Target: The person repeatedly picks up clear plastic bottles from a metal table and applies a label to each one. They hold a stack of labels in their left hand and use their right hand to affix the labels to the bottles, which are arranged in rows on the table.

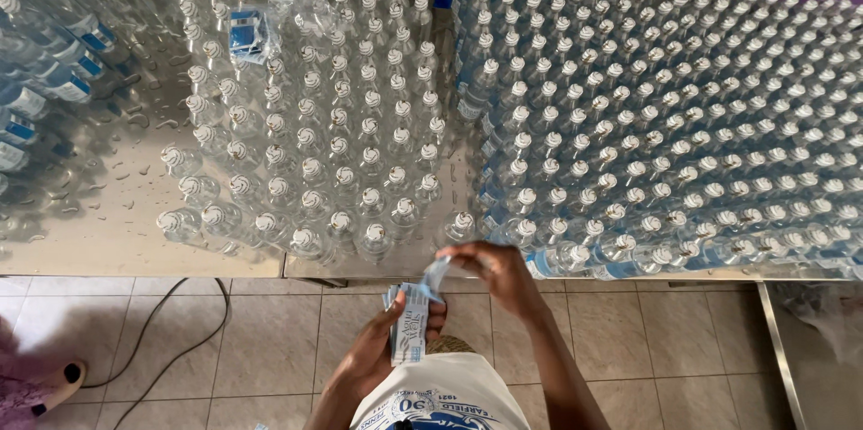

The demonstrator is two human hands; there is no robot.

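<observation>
While left hand point(382, 349) grips stack of blue-and-white paper labels point(409, 331) at six o'clock, we see right hand point(490, 273) pinching top label free, clear capped plastic bottles point(360, 160) massed at twelve for easy reach.

A shiny, wet metal table point(108, 232) holds a big crowd of clear plastic bottles with white caps point(342, 160), a packed block of the same bottles point(665, 124) beside it, and bottles lying flat point(45, 79) at the left.
</observation>
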